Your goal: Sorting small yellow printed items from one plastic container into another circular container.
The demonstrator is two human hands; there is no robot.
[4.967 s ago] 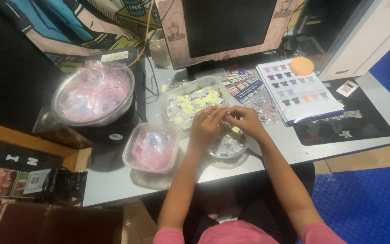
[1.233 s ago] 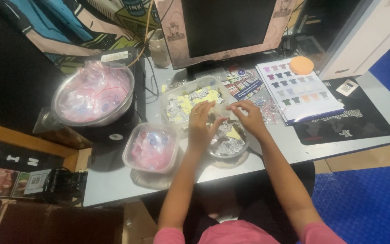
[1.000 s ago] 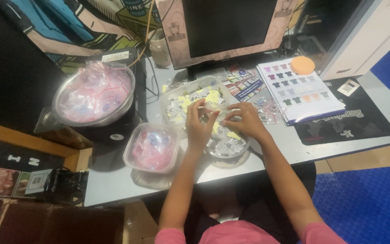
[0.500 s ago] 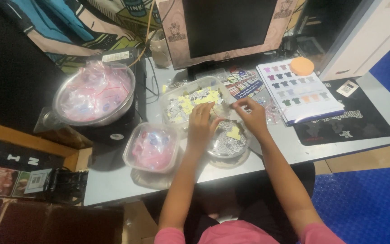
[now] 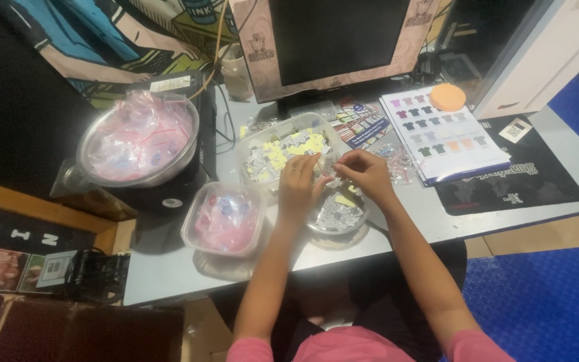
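Small packet (image 5: 333, 172), pinched between left hand (image 5: 297, 189) and right hand (image 5: 368, 175), sits just above the round metal bowl (image 5: 336, 216); both grips look narrow, so working it with fingertips over the bowl seems wisest

Single head-worn camera (no second view) looks steeply down from above onto the bench (image 5: 437, 221), arm's-length range.

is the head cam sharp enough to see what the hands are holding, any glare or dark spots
Head view: evenly lit on the desk, dark at far left. Left hand and right hand are slightly soft, so what they pinch is too small to tell. Mild glare on the steel bowl and its plastic bags. Straight edges bow near the frame's borders.
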